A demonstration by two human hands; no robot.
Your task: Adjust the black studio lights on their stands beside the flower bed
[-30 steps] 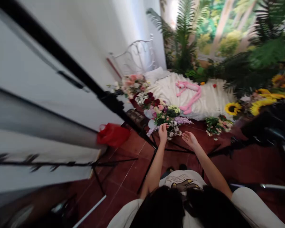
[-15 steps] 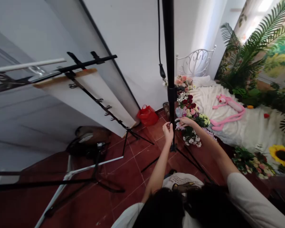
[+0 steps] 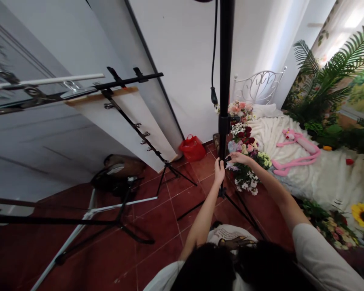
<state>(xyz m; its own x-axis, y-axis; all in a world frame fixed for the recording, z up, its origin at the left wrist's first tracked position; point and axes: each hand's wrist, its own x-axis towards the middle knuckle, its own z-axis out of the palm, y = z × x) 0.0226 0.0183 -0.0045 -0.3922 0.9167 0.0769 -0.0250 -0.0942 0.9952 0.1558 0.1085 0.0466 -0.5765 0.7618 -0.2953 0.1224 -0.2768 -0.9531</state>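
Observation:
A black upright stand pole (image 3: 226, 60) runs down the middle of the view to spread tripod legs on the floor. My left hand (image 3: 219, 170) is closed on the pole's left side, below a black collar (image 3: 223, 124). On the right side of the pole, my right hand (image 3: 239, 158) pinches a small black knob (image 3: 228, 159). A black cable with a plug (image 3: 214, 96) hangs just left of the pole.
White and black stands (image 3: 87, 217) cross the tiled floor at left, beside a clipped backdrop roll (image 3: 151, 129). A red bag (image 3: 192, 148) sits by the wall. Flowers (image 3: 245, 139) and a bed (image 3: 303, 161) with a pink plush toy (image 3: 306, 151) are at right.
The view has shifted, so the surroundings appear further right. My left hand has closed in against the pole, and my right fingers have come together on the knob.

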